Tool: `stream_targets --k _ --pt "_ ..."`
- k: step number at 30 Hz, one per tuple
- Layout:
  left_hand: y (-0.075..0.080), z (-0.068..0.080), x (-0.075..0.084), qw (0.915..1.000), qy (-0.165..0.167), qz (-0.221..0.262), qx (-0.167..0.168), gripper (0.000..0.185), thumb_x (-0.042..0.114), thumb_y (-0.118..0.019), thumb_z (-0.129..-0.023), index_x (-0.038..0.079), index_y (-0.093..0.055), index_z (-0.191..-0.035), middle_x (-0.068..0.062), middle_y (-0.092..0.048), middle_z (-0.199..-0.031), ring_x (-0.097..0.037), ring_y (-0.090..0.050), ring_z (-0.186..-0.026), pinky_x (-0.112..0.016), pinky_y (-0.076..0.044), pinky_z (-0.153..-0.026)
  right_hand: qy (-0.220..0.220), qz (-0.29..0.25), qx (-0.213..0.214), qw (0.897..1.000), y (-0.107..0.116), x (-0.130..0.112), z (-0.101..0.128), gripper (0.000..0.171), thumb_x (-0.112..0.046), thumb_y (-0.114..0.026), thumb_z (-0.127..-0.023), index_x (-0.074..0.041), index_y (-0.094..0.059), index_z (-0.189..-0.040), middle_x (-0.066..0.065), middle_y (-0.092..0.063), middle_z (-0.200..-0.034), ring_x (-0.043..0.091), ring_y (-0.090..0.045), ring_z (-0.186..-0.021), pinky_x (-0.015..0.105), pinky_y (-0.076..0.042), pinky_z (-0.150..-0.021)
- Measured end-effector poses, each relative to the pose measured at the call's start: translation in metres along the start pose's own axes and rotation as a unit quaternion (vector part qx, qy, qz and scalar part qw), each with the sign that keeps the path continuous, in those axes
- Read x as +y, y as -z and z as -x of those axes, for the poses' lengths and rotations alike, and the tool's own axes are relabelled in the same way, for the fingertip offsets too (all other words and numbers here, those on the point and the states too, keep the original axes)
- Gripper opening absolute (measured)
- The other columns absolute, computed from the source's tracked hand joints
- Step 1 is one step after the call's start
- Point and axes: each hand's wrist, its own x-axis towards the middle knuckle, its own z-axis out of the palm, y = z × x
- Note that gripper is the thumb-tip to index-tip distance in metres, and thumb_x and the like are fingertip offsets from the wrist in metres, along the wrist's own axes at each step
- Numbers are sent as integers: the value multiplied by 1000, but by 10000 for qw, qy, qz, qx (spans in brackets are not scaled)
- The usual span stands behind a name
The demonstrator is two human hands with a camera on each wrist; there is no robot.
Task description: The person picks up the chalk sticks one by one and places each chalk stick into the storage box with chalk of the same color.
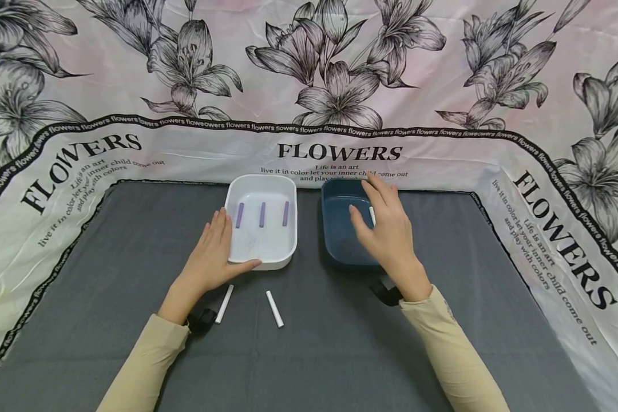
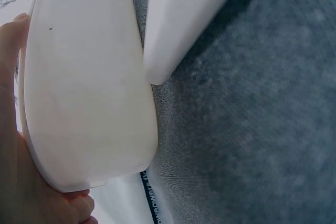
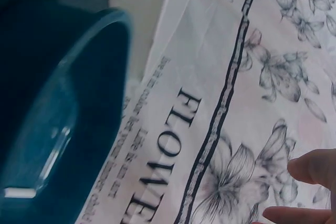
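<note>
**Sorting sticks into two trays**

Holding a white stick point(image 1: 372, 215) over the blue tray point(image 1: 340, 229), the right hand point(image 1: 386, 229) pinches it between thumb and fingers, so that grip is closed on the stick. The blue tray sits toward the far edge of the bench point(image 1: 134, 240), right of centre. Just beside it to the left lies the white tray point(image 1: 261, 243) with three purple sticks point(image 1: 262, 214) set in a row, apart from each other. The left hand point(image 1: 213, 254) steadies the white tray, fingers straight along its left wall and thumb resting on its near rim; that grip is relaxed and clasps nothing. Two more white sticks point(image 1: 275, 309) lie on the grey cloth nearer the front edge, close to the left wrist.

As a judgement, the stick should be lowered flat into the blue tray before letting go, laid parallel to the short walls, leaving room for the others. A flowered sheet point(image 1: 340, 86) rises behind the far edge.
</note>
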Motion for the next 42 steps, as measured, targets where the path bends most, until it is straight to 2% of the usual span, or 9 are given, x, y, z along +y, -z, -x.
stream_targets --k 4,8,15,26,30,35,42 --pt "0 0 1 10000 28 -10 -32 125 75 -61 -80 -10 -6 -154 -22 5 -164 -33 5 -151 -49 -6 -122 -87 55 31 9999 10 12 14 53 -13 -69 -92 6 -53 -138 20 -48 -146 33 -42 -138 46 -19 -120" --pt "0 0 1 10000 20 -40 -17 125 76 -60 -80 -10 -7 -154 -23 4 -163 -34 5 -151 -50 -7 -121 -261 177 -117 9994 18 24 29 59 -12 -69 -92 7 -46 -144 21 -42 -151 31 -34 -144 49 -15 -121" --pt "0 0 -1 10000 -22 -24 73 125 76 -60 -80 -11 -8 -154 -22 4 -164 -33 5 -151 -49 -6 -122 -614 407 -607 9954 23 44 54 64 -15 -68 -93 8 -41 -146 23 -35 -155 37 -26 -146 52 -12 -120" --pt "1 0 0 10000 23 26 -12 125 76 -60 -80 -9 -6 -154 -21 6 -164 -32 6 -151 -49 -6 -122 -816 501 -1447 9848 21 65 76 70 -26 -64 -96 9 -34 -149 24 -27 -158 35 -16 -150 57 -10 -119" --pt "0 -1 0 10000 15 12 -28 125 76 -60 -80 -9 -6 -154 -22 5 -164 -32 6 -151 -49 -6 -122 -814 678 -1850 9770 18 69 81 71 -30 -59 -99 10 -29 -151 25 -22 -160 39 -16 -149 60 -9 -118" --pt "0 -1 0 10000 21 -10 -40 125 75 -60 -81 -10 -6 -154 -23 4 -164 -33 5 -151 -49 -6 -121 -926 825 -2477 9609 15 72 86 75 -35 -52 -103 9 -19 -154 23 -12 -163 38 -9 -150 60 -5 -118" --pt "0 0 1 10000 39 -17 -3 125 75 -60 -80 -10 -7 -154 -22 4 -164 -32 5 -151 -49 -6 -122 -1193 732 -2980 9443 13 72 89 74 -40 -41 -106 8 -12 -155 21 -2 -164 36 0 -151 58 -2 -119"
